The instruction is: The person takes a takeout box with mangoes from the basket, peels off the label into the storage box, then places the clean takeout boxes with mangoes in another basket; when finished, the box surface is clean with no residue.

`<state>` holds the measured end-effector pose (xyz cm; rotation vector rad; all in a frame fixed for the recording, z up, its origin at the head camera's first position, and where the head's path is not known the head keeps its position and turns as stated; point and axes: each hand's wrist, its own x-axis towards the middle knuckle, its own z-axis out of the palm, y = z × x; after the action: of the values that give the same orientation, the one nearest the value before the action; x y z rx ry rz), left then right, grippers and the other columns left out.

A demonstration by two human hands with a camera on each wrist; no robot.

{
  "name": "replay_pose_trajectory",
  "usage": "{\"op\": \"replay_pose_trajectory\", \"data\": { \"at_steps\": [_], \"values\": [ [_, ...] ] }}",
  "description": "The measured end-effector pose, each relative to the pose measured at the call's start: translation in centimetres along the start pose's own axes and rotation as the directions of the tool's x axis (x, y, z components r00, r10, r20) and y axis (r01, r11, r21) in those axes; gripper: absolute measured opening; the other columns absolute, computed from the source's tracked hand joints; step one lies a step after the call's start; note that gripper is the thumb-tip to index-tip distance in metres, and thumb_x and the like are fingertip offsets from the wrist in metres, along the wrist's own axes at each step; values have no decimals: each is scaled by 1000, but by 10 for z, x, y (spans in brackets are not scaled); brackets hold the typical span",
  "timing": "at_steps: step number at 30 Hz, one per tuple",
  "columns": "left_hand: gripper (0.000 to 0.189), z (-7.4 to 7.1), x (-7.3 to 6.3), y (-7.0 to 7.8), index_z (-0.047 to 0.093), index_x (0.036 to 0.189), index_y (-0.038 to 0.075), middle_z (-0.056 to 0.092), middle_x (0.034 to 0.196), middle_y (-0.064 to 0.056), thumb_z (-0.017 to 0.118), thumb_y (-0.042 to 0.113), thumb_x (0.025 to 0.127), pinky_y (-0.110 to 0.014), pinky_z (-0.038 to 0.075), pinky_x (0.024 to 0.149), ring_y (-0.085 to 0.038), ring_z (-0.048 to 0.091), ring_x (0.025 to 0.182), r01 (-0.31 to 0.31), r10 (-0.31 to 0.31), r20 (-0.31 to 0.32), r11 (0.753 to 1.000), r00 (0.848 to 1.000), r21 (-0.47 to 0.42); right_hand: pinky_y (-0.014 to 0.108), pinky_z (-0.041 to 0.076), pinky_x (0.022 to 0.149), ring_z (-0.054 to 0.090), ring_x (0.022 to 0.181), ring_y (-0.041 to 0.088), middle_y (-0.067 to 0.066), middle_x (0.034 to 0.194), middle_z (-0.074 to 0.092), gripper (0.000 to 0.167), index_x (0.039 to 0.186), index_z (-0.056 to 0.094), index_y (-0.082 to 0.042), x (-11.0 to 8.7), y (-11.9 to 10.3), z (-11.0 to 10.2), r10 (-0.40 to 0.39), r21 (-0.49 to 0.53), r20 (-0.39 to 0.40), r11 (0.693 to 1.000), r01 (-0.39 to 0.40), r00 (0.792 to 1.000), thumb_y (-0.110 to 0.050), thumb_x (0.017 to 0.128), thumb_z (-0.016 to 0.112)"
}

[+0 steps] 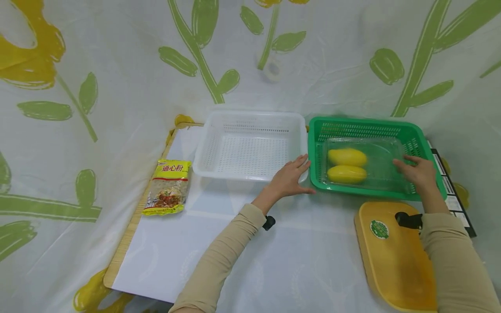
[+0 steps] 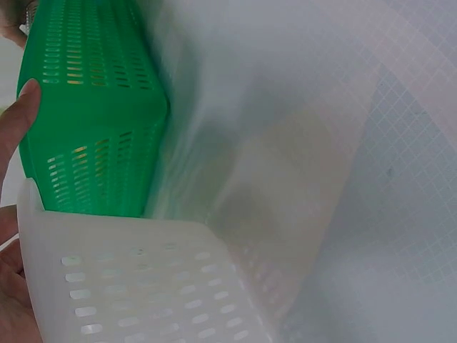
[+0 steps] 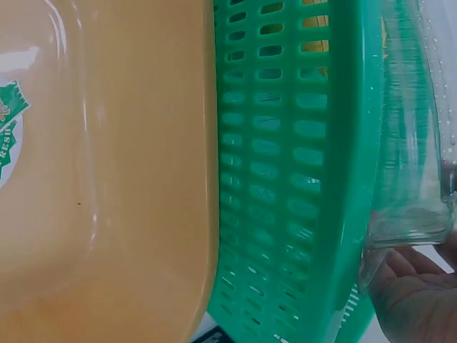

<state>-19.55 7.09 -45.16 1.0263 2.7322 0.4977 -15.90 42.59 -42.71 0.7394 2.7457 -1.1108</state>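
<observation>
In the head view my right hand (image 1: 420,174) holds the right end of a clear plastic box (image 1: 385,161) inside the green basket (image 1: 372,194). Two yellow mangoes (image 1: 347,165) show at the box's left end. In the right wrist view, fingers (image 3: 421,293) curl at the box's end, just past the basket rim. My left hand (image 1: 289,177) is spread where the white basket (image 1: 250,176) meets the green one. Its thumb (image 2: 21,118) rests against the green rim in the left wrist view, while the other fingers are partly hidden behind the white rim.
A bag of dry pasta (image 1: 168,187) with a yellow top lies left of the white basket. Below the green basket sits an orange-yellow plastic tub (image 1: 399,256) with a round green sticker, partly under my right forearm. A flower-print cloth (image 1: 325,87) hangs behind the table.
</observation>
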Motion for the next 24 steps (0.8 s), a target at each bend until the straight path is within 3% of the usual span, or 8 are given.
{"op": "replay_pose_trajectory", "data": {
  "at_steps": [2, 4, 5, 8, 11, 21, 24],
  "values": [
    [98, 0, 0, 0, 28, 152, 12, 17, 162, -3, 71, 59, 77, -35, 23, 121, -15, 16, 149, 2, -2, 1, 1000, 1000, 7, 54, 50, 82, 45, 115, 51, 38, 136, 44, 79, 148, 30, 3, -5, -5, 2, 5, 10, -12, 1000, -5, 1000, -53, 94, 43],
    [98, 0, 0, 0, 28, 152, 12, 16, 162, -2, 70, 60, 77, -35, 22, 121, -15, 16, 150, 4, -4, 3, 1000, 1000, 8, 61, 43, 92, 36, 124, 55, 42, 140, 34, 73, 147, 30, 4, -7, -6, 4, 6, -1, -27, 1000, -6, 1000, -48, 97, 41],
    [98, 0, 0, 0, 28, 152, 13, 16, 162, -2, 70, 60, 77, -35, 22, 121, -15, 15, 150, 4, -4, 4, 1000, 1000, 10, 66, 34, 101, 30, 129, 56, 43, 140, 33, 70, 146, 30, 5, -8, -7, 4, 7, 2, -32, 1000, -7, 999, -45, 98, 41],
    [99, 0, 0, 0, 27, 152, 12, 16, 162, -2, 70, 60, 77, -35, 23, 121, -15, 16, 150, 4, -4, 6, 1000, 1000, 14, 67, 23, 108, 18, 135, 56, 42, 140, 34, 68, 145, 32, 6, -9, -5, 8, 22, -18, -59, 1000, -24, 998, -43, 99, 40],
    [99, 0, 0, 0, 27, 152, 12, 16, 162, -2, 70, 60, 77, -34, 22, 121, -15, 16, 149, 4, -4, 7, 1000, 1000, 18, 68, 14, 112, 11, 139, 56, 41, 140, 36, 68, 144, 33, 6, -8, -2, 13, 37, -27, -68, 999, -39, 997, -44, 99, 39],
    [98, 0, -1, 0, 28, 152, 11, 16, 162, -3, 71, 57, 78, -36, 24, 120, -16, 17, 149, -10, 10, -1, 1000, 1000, 2, 67, 18, 110, 9, 138, 56, 38, 148, 23, 69, 143, 35, 8, -6, -1, 21, 72, -65, -30, 995, -74, 997, -46, 99, 37],
    [98, -1, -2, 0, 28, 152, 11, 16, 162, -3, 71, 58, 78, -35, 24, 120, -15, 17, 149, -11, 11, -4, 1000, 1000, 13, 67, 12, 113, 5, 140, 56, 37, 151, 18, 67, 142, 36, 10, -6, -3, 23, 73, -45, -23, 996, -74, 997, -43, 100, 37]
  ]
}}
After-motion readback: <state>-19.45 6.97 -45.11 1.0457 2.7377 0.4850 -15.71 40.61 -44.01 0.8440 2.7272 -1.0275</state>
